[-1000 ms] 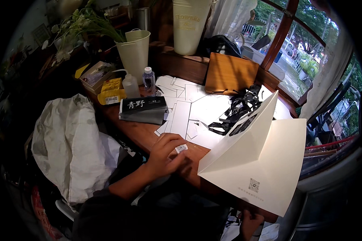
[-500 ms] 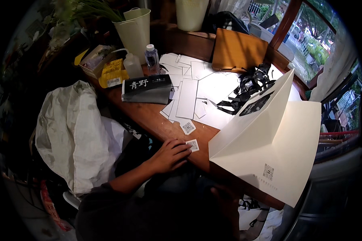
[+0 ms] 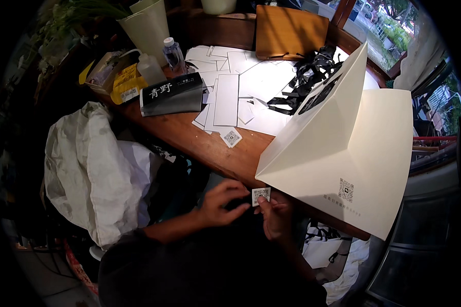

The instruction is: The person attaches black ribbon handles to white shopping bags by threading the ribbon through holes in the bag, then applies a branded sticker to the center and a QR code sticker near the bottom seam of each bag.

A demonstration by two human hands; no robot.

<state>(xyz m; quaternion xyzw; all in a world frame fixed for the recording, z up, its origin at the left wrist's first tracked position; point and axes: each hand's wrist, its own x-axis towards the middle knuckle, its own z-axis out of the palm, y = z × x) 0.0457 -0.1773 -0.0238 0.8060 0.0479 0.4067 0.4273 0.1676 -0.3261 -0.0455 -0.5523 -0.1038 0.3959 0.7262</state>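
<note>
Both hands meet just below the wooden table's front edge point(image 3: 210, 153). My right hand point(image 3: 276, 217) pinches a small white square sticker point(image 3: 260, 195) with a printed code pattern. My left hand point(image 3: 224, 200) has its fingers curled at the sticker's left side, touching it. A second small sticker point(image 3: 231, 137) of the same kind lies flat on the table. A large cream paper bag point(image 3: 343, 148) lies folded on the table, right beside my hands.
White paper sheets point(image 3: 230, 97) and black ribbons point(image 3: 307, 77) cover the table's middle. A black booklet point(image 3: 171, 94), yellow packets point(image 3: 125, 87), two small bottles point(image 3: 173, 53), a pale vase point(image 3: 147, 25) and a brown board point(image 3: 289, 30) stand behind. A white sack point(image 3: 92, 169) hangs at the left.
My left hand lifted a sticker off the table and drew it toward me. My right hand came into view and took hold of it. The view tilted downward.
</note>
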